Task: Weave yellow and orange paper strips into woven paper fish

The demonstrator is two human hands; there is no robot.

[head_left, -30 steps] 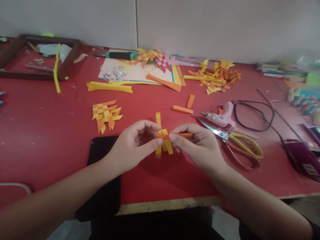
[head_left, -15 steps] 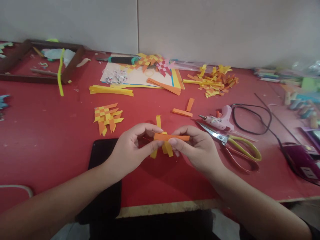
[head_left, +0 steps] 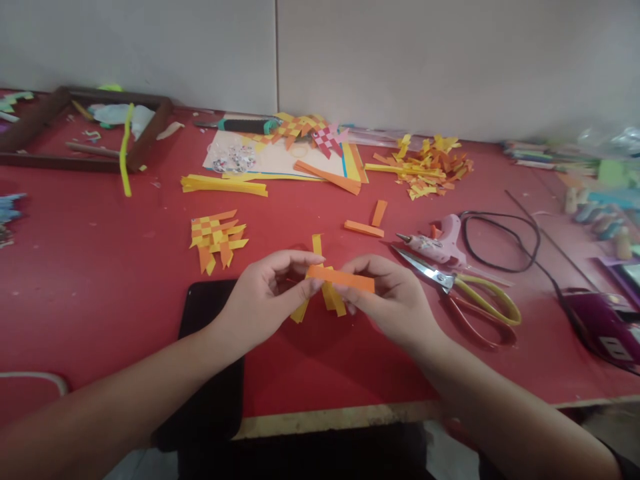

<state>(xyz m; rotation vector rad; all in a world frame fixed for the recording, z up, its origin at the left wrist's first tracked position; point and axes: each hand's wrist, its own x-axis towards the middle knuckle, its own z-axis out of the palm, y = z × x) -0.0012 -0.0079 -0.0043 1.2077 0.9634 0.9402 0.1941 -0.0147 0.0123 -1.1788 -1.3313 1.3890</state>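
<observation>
Between both hands is an orange paper strip (head_left: 345,277), tilted down to the right, with yellow paper strips (head_left: 330,300) behind and below it. My left hand (head_left: 280,283) pinches the strip's left end between thumb and fingers. My right hand (head_left: 383,283) is closed around the right part, its thumb in front under the orange strip. How the strips join is partly hidden by the fingers. Beyond my left hand lies a woven orange and yellow paper fish (head_left: 217,237). Two short orange strips (head_left: 364,229) rest on the table past my right hand.
Scissors (head_left: 453,283), a pink glue gun (head_left: 440,240) and its cord lie to the right. A black tablet-like slab (head_left: 213,380) sits under my left forearm. Farther back are yellow strips (head_left: 225,185), paper scraps (head_left: 430,167), a cutter (head_left: 247,125) and a wooden frame (head_left: 150,137).
The orange strip's right end has dipped, and its broad face now shows more. The yellow strips at lower left have shifted slightly left. Both hands keep their hold.
</observation>
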